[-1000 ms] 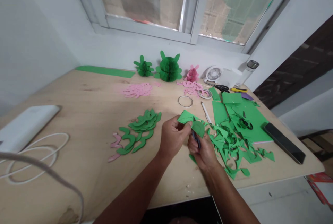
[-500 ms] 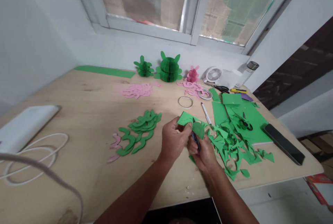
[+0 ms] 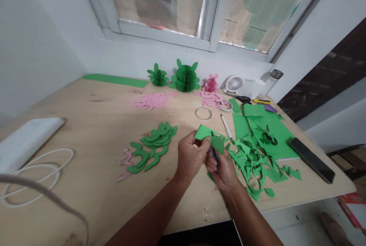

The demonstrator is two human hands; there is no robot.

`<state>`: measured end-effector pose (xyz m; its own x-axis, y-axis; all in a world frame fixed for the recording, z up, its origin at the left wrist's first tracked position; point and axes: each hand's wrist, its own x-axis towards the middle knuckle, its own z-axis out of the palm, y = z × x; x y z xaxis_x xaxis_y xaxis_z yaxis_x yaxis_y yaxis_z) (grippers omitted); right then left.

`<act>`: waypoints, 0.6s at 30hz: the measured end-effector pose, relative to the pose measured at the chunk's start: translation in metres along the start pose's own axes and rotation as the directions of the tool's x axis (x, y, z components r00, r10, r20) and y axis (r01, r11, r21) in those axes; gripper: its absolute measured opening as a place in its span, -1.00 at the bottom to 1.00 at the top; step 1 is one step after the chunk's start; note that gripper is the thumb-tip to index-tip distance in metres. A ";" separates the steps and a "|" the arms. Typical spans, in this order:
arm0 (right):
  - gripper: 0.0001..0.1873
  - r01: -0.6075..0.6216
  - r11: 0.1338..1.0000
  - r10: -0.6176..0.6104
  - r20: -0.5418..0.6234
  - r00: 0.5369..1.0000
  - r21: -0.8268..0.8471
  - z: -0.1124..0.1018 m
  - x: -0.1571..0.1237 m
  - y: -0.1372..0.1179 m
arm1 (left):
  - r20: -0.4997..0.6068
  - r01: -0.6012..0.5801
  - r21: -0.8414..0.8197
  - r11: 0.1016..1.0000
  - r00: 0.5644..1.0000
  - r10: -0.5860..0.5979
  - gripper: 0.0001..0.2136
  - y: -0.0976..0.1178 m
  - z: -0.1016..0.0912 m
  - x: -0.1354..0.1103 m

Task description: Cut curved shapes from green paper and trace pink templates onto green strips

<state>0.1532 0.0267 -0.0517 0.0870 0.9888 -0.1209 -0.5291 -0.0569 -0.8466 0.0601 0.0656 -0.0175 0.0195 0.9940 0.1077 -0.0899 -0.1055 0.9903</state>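
Above the pale wooden table (image 3: 94,131), a curved-edged green paper piece (image 3: 203,131) is pinched by the left hand (image 3: 191,154), thumb and fingers closed; dark-handled scissors (image 3: 213,153) are gripped by the right hand (image 3: 222,166), fingers curled. The curve is probably best cut by turning the paper.

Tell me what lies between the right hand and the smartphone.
Green paper scraps lie between the right hand and smartphone, in the head view.

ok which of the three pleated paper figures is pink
The rightmost pleated paper figure, beside the round white fan; the left one and middle one are green.
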 end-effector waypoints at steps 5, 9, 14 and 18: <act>-0.49 0.008 1.000 -0.008 0.017 1.000 0.027 -0.001 0.000 0.001 | 0.015 -0.006 0.003 1.000 1.000 0.006 -0.86 -0.002 -0.001 0.001; -0.48 0.015 1.000 -0.015 0.003 1.000 0.023 0.000 0.001 0.001 | 0.020 0.005 -0.033 0.999 1.000 -0.005 -0.86 0.000 -0.001 0.001; -0.50 0.011 0.999 -0.011 -0.006 1.000 0.043 0.001 0.001 0.001 | 0.018 -0.012 -0.034 0.999 1.000 0.013 -0.85 0.000 -0.001 0.002; -0.51 0.006 0.998 -0.007 0.013 1.000 0.070 0.000 0.000 0.001 | 0.017 -0.023 -0.024 0.999 1.000 0.024 -0.85 0.001 -0.001 0.002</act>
<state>0.1523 0.0271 -0.0528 0.0802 0.9909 -0.1084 -0.5860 -0.0411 -0.8093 0.0594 0.0674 -0.0164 0.0341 0.9906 0.1326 -0.1139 -0.1279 0.9852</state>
